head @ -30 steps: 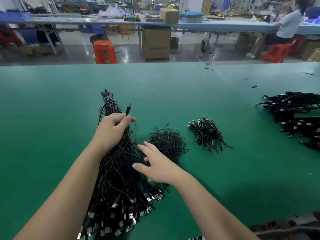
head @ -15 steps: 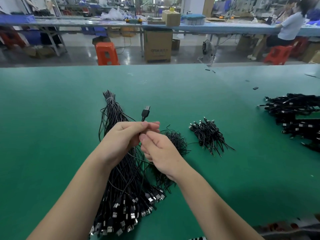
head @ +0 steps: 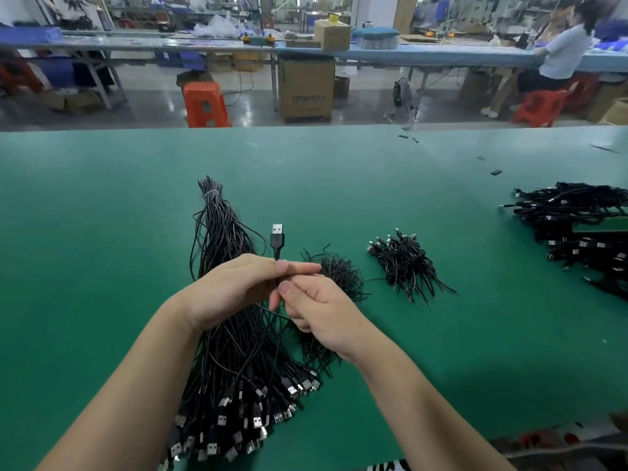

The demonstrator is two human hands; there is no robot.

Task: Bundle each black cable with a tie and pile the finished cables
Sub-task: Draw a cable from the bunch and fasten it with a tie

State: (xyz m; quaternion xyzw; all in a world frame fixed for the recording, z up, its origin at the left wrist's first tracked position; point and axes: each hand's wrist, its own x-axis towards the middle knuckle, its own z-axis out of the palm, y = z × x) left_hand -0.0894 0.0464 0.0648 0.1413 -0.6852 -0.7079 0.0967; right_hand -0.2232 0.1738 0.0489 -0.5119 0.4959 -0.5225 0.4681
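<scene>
- The left hand (head: 234,287) is gripping a thin black cable (head: 277,244) between thumb and fingers; its silver-tipped USB plug is standing upright just above the knuckles.
- The right hand (head: 323,312) is pinching the same cable just below, touching the left fingertips.
- Loose cables (head: 231,351) are lying fanned beneath both wrists.
- The ties (head: 339,271) are sitting just beyond the right hand, with the finished cables (head: 404,265) lying farther right.
</scene>
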